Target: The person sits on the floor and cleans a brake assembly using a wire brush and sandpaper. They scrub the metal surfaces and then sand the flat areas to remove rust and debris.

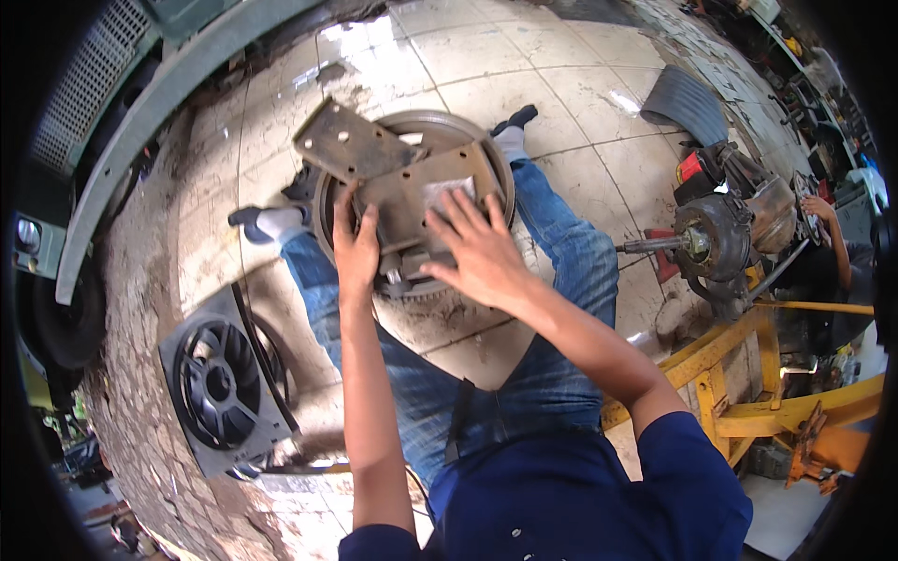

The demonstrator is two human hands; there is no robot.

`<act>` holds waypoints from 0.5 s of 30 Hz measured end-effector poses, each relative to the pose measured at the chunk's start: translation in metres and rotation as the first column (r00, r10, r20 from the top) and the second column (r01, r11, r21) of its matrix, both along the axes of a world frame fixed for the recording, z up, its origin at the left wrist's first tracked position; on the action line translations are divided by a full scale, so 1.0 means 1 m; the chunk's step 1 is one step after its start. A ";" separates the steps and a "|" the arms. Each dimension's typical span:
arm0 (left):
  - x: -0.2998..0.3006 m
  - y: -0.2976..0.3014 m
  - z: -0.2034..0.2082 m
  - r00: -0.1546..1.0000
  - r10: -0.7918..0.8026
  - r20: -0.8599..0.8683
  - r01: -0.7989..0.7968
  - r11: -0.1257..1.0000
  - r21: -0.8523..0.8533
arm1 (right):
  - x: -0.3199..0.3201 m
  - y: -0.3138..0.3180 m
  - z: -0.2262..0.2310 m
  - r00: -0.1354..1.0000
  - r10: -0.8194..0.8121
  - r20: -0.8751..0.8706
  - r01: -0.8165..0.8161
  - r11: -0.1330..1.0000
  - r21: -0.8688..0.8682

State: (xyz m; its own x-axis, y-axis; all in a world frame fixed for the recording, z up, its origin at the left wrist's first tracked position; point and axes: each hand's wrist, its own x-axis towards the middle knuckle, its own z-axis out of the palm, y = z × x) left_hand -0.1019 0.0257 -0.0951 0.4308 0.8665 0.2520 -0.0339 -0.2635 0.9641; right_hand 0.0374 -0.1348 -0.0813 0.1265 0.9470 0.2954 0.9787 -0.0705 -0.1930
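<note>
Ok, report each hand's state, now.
Left hand: at the edge of the metal plate; whether closed cannot be told.
Right hand: open, spread over the same metal plate.

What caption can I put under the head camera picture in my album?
Left hand and spread right hand at a brown metal plate over a round metal part.

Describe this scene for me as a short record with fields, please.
Left hand: at the left edge of a brown metal plate
Right hand: fingers spread, over the plate's silvery patch
Under plate: round metal wheel
Beyond plate: second plate with holes
Left floor: dark fan
Right side: yellow frame, another person's hand
</note>
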 end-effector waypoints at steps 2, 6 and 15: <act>-0.004 -0.005 0.006 0.996 0.074 -0.053 -0.072 0.997 0.040 | 0.012 -0.001 0.004 0.996 -0.078 0.045 0.077 0.997 0.021; 0.006 -0.004 0.006 0.998 0.058 -0.026 -0.058 0.998 0.014 | 0.032 0.032 -0.004 0.983 -0.173 0.060 0.163 0.976 0.145; 0.004 0.005 -0.004 0.999 -0.008 0.053 0.006 0.999 0.047 | 0.013 -0.004 0.007 0.989 -0.125 0.085 0.115 0.987 0.110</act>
State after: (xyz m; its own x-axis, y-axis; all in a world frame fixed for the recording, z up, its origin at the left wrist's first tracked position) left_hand -0.0982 0.0307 -0.0993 0.4215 0.8503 0.3150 -0.0871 -0.3079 0.9474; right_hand 0.0505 -0.1386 -0.0741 0.2055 0.8899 0.4072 0.9781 -0.1729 -0.1158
